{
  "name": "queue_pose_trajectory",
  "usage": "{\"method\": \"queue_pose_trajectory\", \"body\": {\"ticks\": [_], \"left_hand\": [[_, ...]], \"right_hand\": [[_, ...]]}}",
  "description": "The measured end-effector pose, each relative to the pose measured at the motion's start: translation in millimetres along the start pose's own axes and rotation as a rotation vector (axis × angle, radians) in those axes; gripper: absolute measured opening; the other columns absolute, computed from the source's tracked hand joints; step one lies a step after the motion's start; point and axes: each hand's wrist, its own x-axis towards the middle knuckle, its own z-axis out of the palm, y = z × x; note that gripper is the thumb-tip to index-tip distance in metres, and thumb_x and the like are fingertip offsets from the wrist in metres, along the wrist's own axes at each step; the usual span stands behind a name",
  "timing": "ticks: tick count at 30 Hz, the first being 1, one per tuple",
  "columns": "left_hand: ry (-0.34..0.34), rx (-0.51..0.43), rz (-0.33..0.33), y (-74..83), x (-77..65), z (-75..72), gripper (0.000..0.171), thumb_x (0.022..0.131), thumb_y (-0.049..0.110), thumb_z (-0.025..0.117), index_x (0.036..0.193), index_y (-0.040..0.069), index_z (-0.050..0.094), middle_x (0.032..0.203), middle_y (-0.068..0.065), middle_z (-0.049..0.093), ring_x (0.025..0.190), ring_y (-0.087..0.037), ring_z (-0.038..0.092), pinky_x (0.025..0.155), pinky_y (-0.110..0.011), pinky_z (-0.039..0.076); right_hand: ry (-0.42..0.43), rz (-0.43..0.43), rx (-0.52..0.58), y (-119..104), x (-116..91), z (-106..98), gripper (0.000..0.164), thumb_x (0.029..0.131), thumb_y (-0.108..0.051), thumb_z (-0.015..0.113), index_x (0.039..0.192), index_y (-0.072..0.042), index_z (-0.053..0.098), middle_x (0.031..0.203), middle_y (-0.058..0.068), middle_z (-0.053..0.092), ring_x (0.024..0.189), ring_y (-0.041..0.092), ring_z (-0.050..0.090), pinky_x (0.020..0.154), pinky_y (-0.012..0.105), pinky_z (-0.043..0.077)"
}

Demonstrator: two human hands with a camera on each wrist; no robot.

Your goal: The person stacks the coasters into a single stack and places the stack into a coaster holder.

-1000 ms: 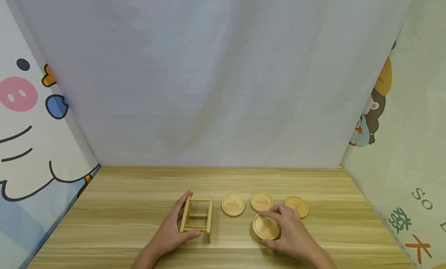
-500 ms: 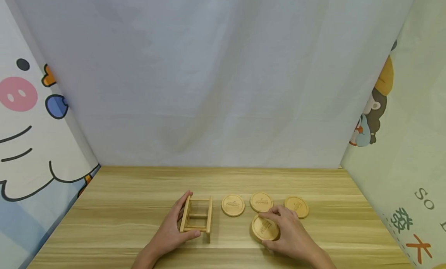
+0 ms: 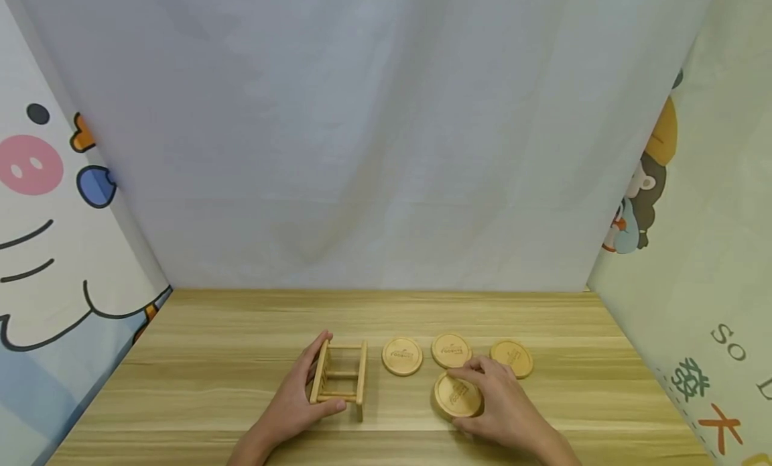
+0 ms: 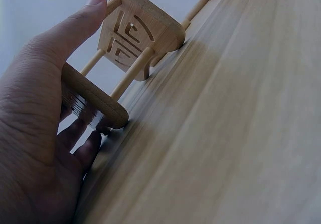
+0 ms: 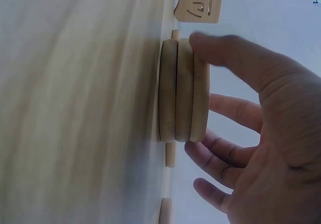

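Observation:
My left hand (image 3: 292,395) grips a small wooden coaster rack (image 3: 362,375) from its left side, thumb at the near end and fingers at the far end. The left wrist view shows the rack's cut-out side panel (image 4: 150,25) and dowels, standing on the table. To the right, my right hand (image 3: 503,402) pinches a stack of round wooden coasters (image 3: 458,395) by its edges. Three coasters lie face to face in that stack (image 5: 184,91) in the right wrist view; the thumb presses near the top one. How many of them the fingers grip I cannot tell.
Behind the stack lie a left coaster (image 3: 402,356), a middle coaster (image 3: 452,351) and a right coaster (image 3: 512,359), flat on the wood-grain table (image 3: 241,325). A pale curtain (image 3: 380,151) closes off the back, with printed cloths at both sides.
The coaster stack has shifted very slightly left under my right hand, and its top coaster sits more evenly. My left hand and the rack stay in place.

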Motion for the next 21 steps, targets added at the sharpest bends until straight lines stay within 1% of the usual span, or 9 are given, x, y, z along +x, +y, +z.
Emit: {"method": "queue_pose_trajectory", "body": {"ticks": [5,9,12,14,18,21], "left_hand": [[0.001,-0.003,-0.004,0.8,-0.3,-0.2,0.115,0.091,0.016,0.093,0.18,0.021,0.019,0.181,-0.02,0.024,0.152,-0.058,0.045,0.105,-0.029,0.056],[0.002,-0.005,-0.005,1.7,-0.3,-0.2,0.115,0.091,0.016,0.093,0.179,0.015,0.019,0.181,-0.02,0.025,0.152,-0.057,0.045,0.104,-0.029,0.056],[0.003,-0.005,-0.006,2.0,-0.2,-0.3,0.115,0.091,0.016,0.093,0.179,0.013,0.019,0.181,-0.02,0.024,0.152,-0.058,0.044,0.105,-0.028,0.056],[0.002,-0.006,-0.007,2.0,-0.2,-0.3,0.115,0.092,0.016,0.093,0.179,0.013,0.018,0.181,-0.021,0.024,0.153,-0.058,0.043,0.106,-0.028,0.055],[0.001,0.003,-0.008,2.3,-0.3,-0.4,0.114,0.092,0.018,0.092,0.18,0.015,0.019,0.181,-0.021,0.023,0.154,-0.058,0.042,0.107,-0.027,0.054],[0.003,0.012,-0.005,2.4,-0.3,-0.4,0.114,0.092,0.018,0.093,0.18,0.018,0.019,0.181,-0.021,0.024,0.154,-0.057,0.042,0.109,-0.027,0.052]], "right_hand": [[0.013,0.019,-0.012,1,0,-4,0.078,0.066,-0.042,0.108,0.134,-0.016,0.08,0.132,0.001,0.068,0.123,0.028,0.064,0.105,0.058,0.046],[0.041,0.015,-0.021,3,1,-4,0.079,0.065,-0.042,0.109,0.133,-0.015,0.081,0.13,-0.001,0.069,0.121,0.026,0.065,0.104,0.058,0.048],[0.053,0.005,-0.02,4,1,-5,0.078,0.066,-0.043,0.108,0.133,-0.015,0.081,0.13,-0.003,0.069,0.121,0.025,0.065,0.104,0.059,0.049],[0.062,0.005,-0.009,5,0,-6,0.077,0.068,-0.045,0.107,0.133,-0.015,0.081,0.13,-0.003,0.07,0.121,0.025,0.066,0.105,0.06,0.05],[0.083,0.031,0.014,8,-1,-7,0.07,0.077,-0.051,0.101,0.134,-0.015,0.08,0.13,-0.003,0.071,0.121,0.026,0.068,0.103,0.059,0.053],[0.096,0.056,0.036,10,-1,-8,0.066,0.083,-0.05,0.098,0.134,-0.014,0.08,0.131,-0.002,0.071,0.12,0.027,0.069,0.101,0.059,0.056]]}}
